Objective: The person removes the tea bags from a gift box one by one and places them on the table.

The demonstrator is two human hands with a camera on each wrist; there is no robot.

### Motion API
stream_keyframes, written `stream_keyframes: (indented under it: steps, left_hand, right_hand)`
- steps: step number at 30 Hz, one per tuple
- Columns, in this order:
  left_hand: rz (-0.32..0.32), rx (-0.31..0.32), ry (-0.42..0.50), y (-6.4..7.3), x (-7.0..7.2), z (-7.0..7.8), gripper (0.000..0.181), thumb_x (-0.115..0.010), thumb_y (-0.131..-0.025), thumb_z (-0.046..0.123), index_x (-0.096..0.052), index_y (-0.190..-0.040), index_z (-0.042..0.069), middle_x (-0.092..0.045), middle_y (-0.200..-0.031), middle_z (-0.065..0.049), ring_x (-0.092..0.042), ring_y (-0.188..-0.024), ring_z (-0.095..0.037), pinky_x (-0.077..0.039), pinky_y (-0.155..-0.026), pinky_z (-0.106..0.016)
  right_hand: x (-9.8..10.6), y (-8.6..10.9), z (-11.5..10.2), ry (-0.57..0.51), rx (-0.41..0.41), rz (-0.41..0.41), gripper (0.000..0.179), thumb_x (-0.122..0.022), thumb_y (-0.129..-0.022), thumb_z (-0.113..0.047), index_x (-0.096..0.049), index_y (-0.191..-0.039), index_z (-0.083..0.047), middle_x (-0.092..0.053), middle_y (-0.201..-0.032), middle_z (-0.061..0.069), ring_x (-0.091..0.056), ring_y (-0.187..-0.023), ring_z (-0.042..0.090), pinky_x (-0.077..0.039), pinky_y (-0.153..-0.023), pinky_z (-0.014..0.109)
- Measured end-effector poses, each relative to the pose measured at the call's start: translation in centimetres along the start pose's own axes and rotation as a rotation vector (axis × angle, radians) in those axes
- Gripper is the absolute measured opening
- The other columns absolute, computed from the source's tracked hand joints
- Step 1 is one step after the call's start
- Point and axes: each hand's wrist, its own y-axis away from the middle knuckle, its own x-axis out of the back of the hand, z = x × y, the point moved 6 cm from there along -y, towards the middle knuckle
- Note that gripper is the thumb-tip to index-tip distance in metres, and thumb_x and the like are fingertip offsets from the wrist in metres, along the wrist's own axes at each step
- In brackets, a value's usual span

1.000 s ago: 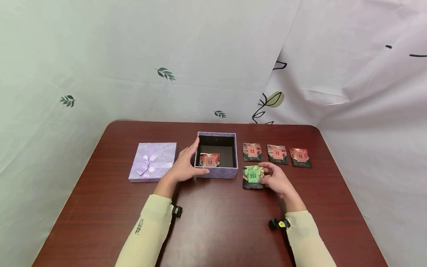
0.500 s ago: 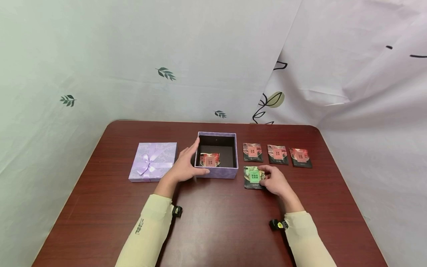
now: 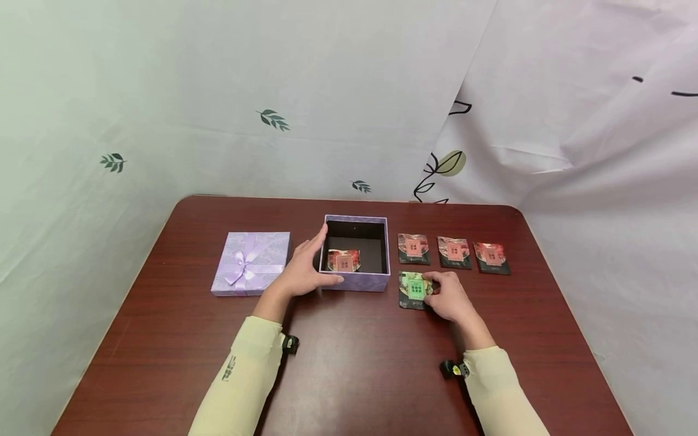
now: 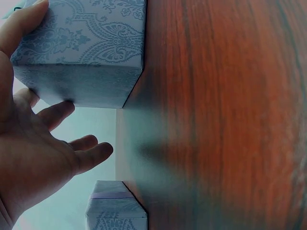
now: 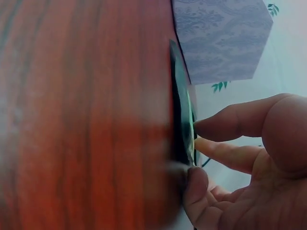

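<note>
In the head view my left hand (image 3: 302, 270) rests at the left side of a purple patterned gift box (image 3: 364, 282). Its thumb lies on the front wall and its spread fingers touch the left wall; the left wrist view shows some fingertips apart from the box (image 4: 96, 33). One red sachet (image 3: 343, 261) lies inside the box, near the front. Right of the box, my right hand (image 3: 449, 297) holds the right edge of a green-and-black sachet (image 3: 410, 292) between bent fingers and thumb. This sachet lies flat on the table, seen edge-on in the right wrist view.
Behind the green sachet lie three red-and-black sachets (image 3: 413, 249) in a row towards the right. To the left sits the box's purple lid (image 3: 264, 245) with a ribbon bow. All stand on a dark wooden table (image 3: 349, 363), with white curtains behind.
The green sachet has shifted slightly to the right and lies straighter and flatter under my right hand. My left hand and the box have stayed in place.
</note>
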Motion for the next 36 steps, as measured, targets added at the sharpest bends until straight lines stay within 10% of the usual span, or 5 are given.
stream_keyframes:
  steps: [17, 26, 36]
  left_hand:
    - [-0.003, 0.008, 0.007, 0.1, 0.0, -0.1, 0.122, -0.089, -0.074, 0.044, -0.006, -0.163, 0.028, -0.012, -0.165, 0.006, -0.008, -0.148, -0.042, -0.014, -0.115, -0.057]
    - [-0.003, 0.013, 0.010, 0.2, -0.1, -0.1, 0.121, -0.089, -0.075, 0.041, -0.006, -0.162, 0.028, -0.013, -0.164, 0.006, -0.008, -0.147, -0.042, -0.016, -0.115, -0.058]
    - [0.000, -0.023, -0.002, 0.2, 0.1, 0.2, 0.121, -0.089, -0.075, 0.040, -0.008, -0.163, 0.020, -0.013, -0.165, 0.004, -0.010, -0.147, -0.042, -0.014, -0.116, -0.056]
  right_hand:
    - [4.3, 0.3, -5.6, -0.097, 0.115, 0.177, 0.052, -0.064, -0.084, 0.002, -0.059, -0.135, -0.003, -0.043, -0.126, 0.025, -0.053, -0.097, 0.034, -0.044, -0.072, 0.042]
    - [3.6, 0.0, -9.3, -0.121, 0.224, 0.191, 0.051, -0.065, -0.085, 0.002, -0.060, -0.135, -0.004, -0.050, -0.120, 0.022, -0.055, -0.078, 0.025, -0.046, -0.070, 0.041]
    - [2.0, -0.7, -12.4, -0.238, 0.283, 0.150, 0.049, -0.065, -0.085, 0.004, -0.060, -0.133, -0.004, -0.055, -0.120, 0.020, -0.062, -0.099, 0.029, -0.055, -0.081, 0.043]
